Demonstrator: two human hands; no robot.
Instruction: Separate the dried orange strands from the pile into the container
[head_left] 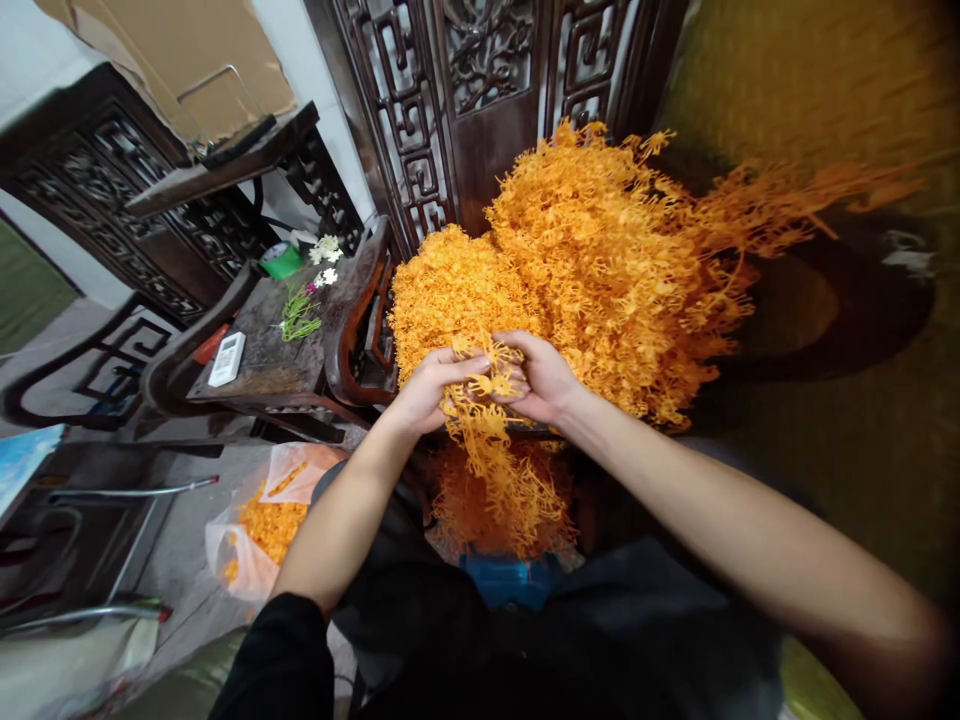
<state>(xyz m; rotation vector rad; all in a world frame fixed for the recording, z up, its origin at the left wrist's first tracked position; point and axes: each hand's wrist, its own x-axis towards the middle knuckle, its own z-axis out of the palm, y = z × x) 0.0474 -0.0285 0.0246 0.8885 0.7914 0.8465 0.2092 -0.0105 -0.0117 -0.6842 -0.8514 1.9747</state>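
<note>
A strand of orange plastic flower pieces [484, 435] hangs between my two hands, in front of a big heap. My left hand [433, 388] is closed on its upper part, thumb on top. Close beside it, my right hand [541, 378] curls its fingers around the same strand. Behind both hands rises the heap of orange plastic flower sprigs [600, 270], with longer stems sticking out to the right. More orange sprigs [525, 500] lie below my hands, above a blue plastic object [510, 580] between my legs. The exact grip of my fingertips is partly hidden.
Left of the heap stands a dark carved wooden chair [262, 370] bearing green tape [281, 260], a white device [227, 358] and green-stemmed flowers [300, 312]. A plastic bag [225, 540] of orange pieces sits on the floor. Carved wooden panels [495, 150] rise behind.
</note>
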